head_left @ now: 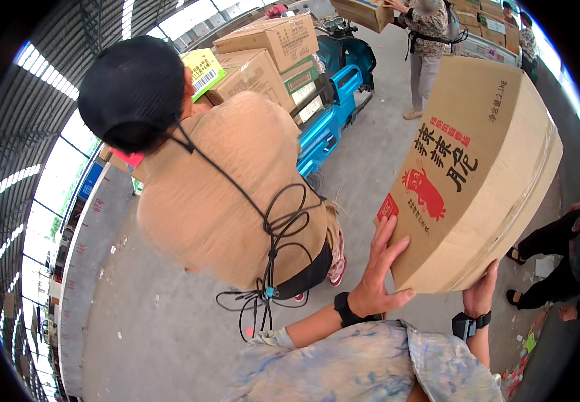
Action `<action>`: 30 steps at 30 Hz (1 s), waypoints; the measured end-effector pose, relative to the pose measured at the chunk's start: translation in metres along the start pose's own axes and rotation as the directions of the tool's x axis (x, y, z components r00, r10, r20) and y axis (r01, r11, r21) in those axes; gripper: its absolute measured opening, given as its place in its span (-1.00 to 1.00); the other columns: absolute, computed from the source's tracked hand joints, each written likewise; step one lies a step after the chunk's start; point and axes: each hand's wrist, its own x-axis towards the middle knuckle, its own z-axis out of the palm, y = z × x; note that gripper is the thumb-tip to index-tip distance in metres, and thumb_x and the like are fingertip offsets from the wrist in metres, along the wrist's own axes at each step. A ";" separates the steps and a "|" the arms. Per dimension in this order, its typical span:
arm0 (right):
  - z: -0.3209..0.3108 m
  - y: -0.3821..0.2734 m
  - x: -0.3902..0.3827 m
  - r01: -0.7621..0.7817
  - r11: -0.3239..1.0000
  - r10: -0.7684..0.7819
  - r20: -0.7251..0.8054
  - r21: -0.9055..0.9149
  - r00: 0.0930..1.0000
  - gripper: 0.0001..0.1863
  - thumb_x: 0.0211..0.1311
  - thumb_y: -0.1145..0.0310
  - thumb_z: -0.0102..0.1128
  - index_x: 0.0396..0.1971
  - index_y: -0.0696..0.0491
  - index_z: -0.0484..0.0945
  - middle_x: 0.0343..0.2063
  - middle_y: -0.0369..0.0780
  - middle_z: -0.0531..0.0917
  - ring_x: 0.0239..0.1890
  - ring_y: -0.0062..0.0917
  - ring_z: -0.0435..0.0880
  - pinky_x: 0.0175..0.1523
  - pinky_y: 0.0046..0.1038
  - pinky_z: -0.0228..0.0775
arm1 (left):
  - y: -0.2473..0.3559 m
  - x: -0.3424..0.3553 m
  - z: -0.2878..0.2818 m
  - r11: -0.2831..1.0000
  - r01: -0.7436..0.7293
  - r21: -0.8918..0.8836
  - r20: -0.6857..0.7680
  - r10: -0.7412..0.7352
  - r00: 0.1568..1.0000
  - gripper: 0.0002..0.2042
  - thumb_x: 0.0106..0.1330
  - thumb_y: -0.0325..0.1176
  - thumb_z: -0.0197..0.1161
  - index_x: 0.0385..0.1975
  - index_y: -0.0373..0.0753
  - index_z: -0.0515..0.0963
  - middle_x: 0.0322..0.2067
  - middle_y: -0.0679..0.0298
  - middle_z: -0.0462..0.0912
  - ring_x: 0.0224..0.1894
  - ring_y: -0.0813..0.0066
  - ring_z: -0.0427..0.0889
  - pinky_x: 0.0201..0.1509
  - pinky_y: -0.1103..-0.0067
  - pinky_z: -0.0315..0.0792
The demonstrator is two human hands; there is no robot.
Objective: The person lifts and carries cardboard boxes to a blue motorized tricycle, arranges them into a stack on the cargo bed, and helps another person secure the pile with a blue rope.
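Note:
A large brown cardboard box (pixel 504 181) with red and black print is held up in front of me on the right, tilted. My left hand (pixel 382 271) presses its spread fingers against the printed side near the lower left corner, the thumb along the bottom edge. Under the lower right edge, my right hand (pixel 481 289) supports the box, its fingers partly hidden beneath it. A dark band is worn on each of my wrists.
Close on the left stands a person in a tan shirt and black cap (pixel 132 90), with looped black cables (pixel 270 288) down the back. Beyond is a blue cargo vehicle (pixel 333 124) stacked with cartons (pixel 253 77). Another person (pixel 425 40) lifts a carton; someone's dark-clad legs (pixel 545 271) are at right.

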 end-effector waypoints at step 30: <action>-0.091 -0.001 0.117 0.051 0.972 0.116 0.661 -0.228 0.741 -0.13 0.18 -0.22 -0.01 0.28 0.11 0.03 0.25 -0.24 0.23 0.27 -0.43 0.20 0.33 -0.32 0.03 | 0.028 -0.048 0.077 0.944 0.252 0.215 -0.226 -0.203 0.953 0.03 0.00 -0.05 0.35 0.36 -0.23 -0.22 0.37 -0.01 -0.33 0.43 0.10 -0.31 0.40 0.29 -0.19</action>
